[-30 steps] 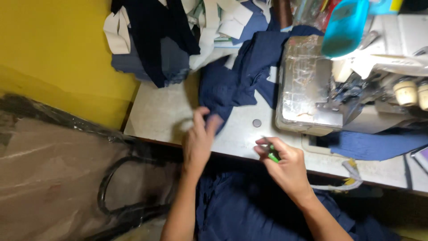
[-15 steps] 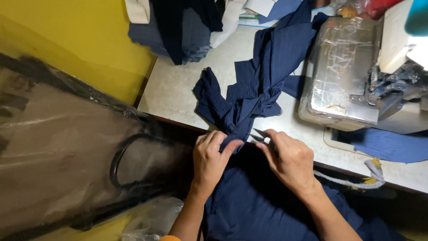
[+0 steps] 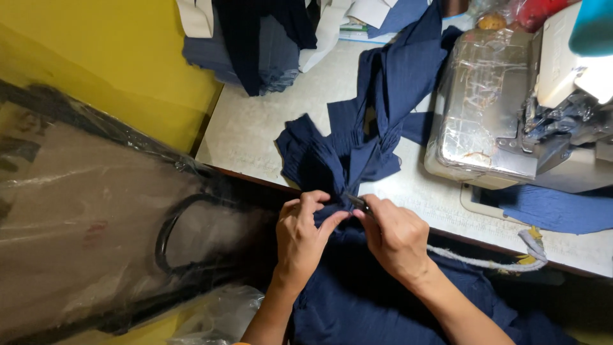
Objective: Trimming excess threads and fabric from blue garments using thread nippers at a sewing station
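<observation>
Far left of frame: clear plastic sheeting (image 3: 83,217) over a dark bag with a black loop handle (image 3: 175,236), yellow wall (image 3: 108,57) above it. Upper middle: stack of dark and white fabric pieces (image 3: 255,38) on the pale worktable (image 3: 255,134).

Navy fabric (image 3: 357,147) lies centre frame, running from the upper middle of the table down over the front edge, right to the hands and on below them into the lap area. It looks dark blue, finely ribbed or pleated, bunched and folded into several flaps.

Left hand (image 3: 305,237), lower centre, fingers curled, thumb and forefinger pinching the fabric edge at the table's rim. Right hand (image 3: 394,235) just beside it, nearly touching, fingers closed round small thread snips (image 3: 357,202); the dark tip meets the cloth between the two hands.

Right of frame: sewing machine (image 3: 504,121) partly wrapped in clear film, another blue fabric piece (image 3: 555,207) under it, white cord (image 3: 485,259) hanging along the table front.
</observation>
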